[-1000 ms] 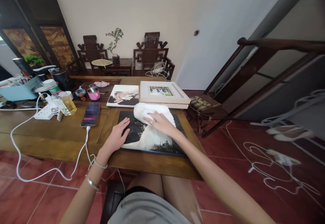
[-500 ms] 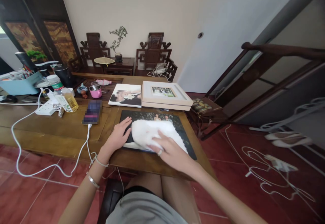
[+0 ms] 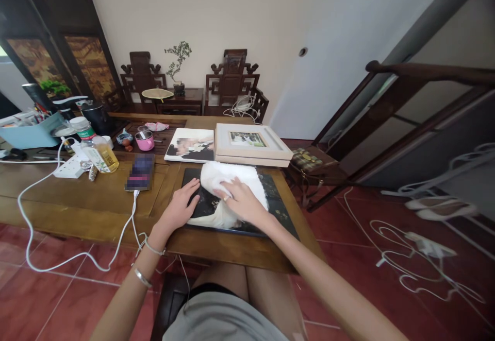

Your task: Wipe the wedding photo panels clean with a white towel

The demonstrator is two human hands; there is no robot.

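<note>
A dark photo panel (image 3: 280,208) lies flat near the front edge of the wooden table, with a pale dress visible in its lower part. My left hand (image 3: 181,204) rests on the panel's left edge, fingers stretched out and holding nothing. Over the panel's upper middle my right hand (image 3: 240,199) presses on a fluffy white cloth (image 3: 253,176), its fingers gripping a bunched fold. The cloth hides the top of the picture and reaches the panel's far edge.
Behind the panel stand a pale picture frame (image 3: 282,158) and a white photo board (image 3: 170,153). To the left are a phone (image 3: 139,172) on a charging cable, a bottle (image 3: 102,156), a pink cup (image 3: 144,141), a power strip (image 3: 69,168) and a blue box (image 3: 33,135).
My right hand has slid the white cloth away from me and slightly left, uncovering the lower part of the picture. My left hand has stayed in place on the panel.
</note>
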